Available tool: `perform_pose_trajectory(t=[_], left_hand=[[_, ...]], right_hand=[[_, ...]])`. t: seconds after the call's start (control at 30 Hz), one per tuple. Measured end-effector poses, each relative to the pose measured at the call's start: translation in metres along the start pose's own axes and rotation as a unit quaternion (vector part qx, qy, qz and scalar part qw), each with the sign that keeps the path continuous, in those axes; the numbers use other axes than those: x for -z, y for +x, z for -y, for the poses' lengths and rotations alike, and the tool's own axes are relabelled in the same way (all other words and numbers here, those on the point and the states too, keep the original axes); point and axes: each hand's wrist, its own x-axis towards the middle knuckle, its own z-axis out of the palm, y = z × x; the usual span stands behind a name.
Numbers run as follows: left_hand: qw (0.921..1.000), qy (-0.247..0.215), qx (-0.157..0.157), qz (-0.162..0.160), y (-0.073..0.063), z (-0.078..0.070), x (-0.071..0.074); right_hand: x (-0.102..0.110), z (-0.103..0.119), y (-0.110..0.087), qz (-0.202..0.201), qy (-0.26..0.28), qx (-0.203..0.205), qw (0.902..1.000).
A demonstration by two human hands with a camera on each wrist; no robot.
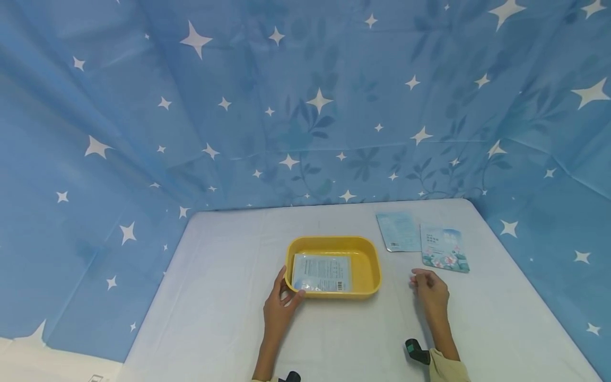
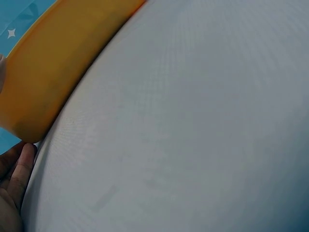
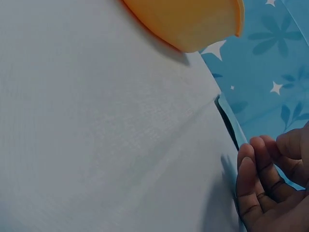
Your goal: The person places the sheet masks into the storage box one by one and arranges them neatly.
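A yellow rectangular tray [image 1: 366, 273] with rounded corners sits mid-table in the head view. Its near left corner is held by my left hand [image 1: 280, 309], thumb at the front rim and fingers along the left side. Inside the tray, toward the left, lies a pale blue printed sachet [image 1: 322, 272]. My right hand [image 1: 431, 294] hovers right of the tray with fingers loosely bent and nothing in them. Just beyond it lie a flowered sachet [image 1: 445, 249] and, to its left, a plain light blue sachet [image 1: 399, 232]. The right wrist view shows those fingertips near a sachet's edge.
A white cloth covers the table [image 1: 219, 297]. Blue curtains with white stars [image 1: 305, 122] hang behind it and along both sides. A dark wrist device [image 1: 417, 351] sits by the right sleeve.
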Motion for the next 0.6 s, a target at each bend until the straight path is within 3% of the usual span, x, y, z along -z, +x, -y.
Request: perform_pose_trajectory(t=[0.33, 0.6], left_hand=[[0.9999, 0.001, -0.013, -0.001, 0.001, 0.002, 0.0], [0.9998, 0.003, -0.02, -0.006, 0.001, 0.005, -0.001]], right_hand=[[0.009, -0.004, 0.005, -0.009, 0.015, -0.003, 0.9998], [0.019, -0.008, 0.011, -0.04, -0.026, -0.008, 0.9988]])
